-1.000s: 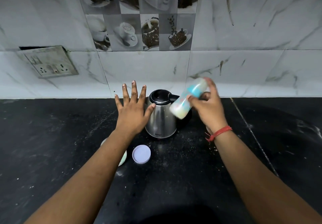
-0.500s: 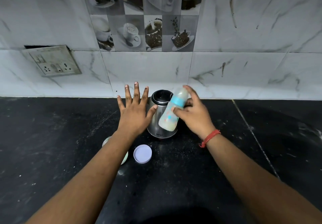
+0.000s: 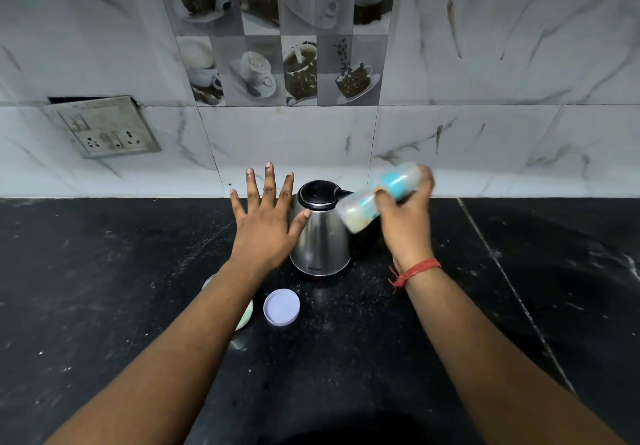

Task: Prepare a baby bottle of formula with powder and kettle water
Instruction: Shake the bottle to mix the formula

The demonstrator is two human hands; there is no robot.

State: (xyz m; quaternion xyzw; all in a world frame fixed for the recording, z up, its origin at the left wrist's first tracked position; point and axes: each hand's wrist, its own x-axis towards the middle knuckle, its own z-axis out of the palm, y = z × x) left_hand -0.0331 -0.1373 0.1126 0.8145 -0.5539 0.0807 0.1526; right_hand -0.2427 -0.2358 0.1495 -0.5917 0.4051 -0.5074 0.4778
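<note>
The black counter (image 3: 104, 306) fills the lower half of your view, with the marble-tiled wall (image 3: 485, 63) behind it and a switch plate (image 3: 104, 129) at ten o'clock. Your two forearms reach in from the bottom edge toward the steel kettle (image 3: 320, 233), which stands upright with its lid shut, just above centre.

Your left hand (image 3: 265, 226) is flat and held out at eleven o'clock of the kettle, fingers spread wide and gripping nothing; the thumb tip lies at the kettle's shoulder, though whether it touches I cannot tell. Your right hand (image 3: 407, 216), at two o'clock of the kettle, has its fingers wrapped tight round the baby bottle (image 3: 377, 196). The bottle is tilted steeply, blurred, with pale milky liquid at its lower end.

A lilac lid (image 3: 281, 307) lies on the counter at six o'clock of the kettle, beside a pale green tub (image 3: 245, 313) mostly hidden under your left forearm.

This looks like the mixing step: powder and water are in, and you are shaking. Next, check that no lumps remain, then stand the bottle upright on the counter.
</note>
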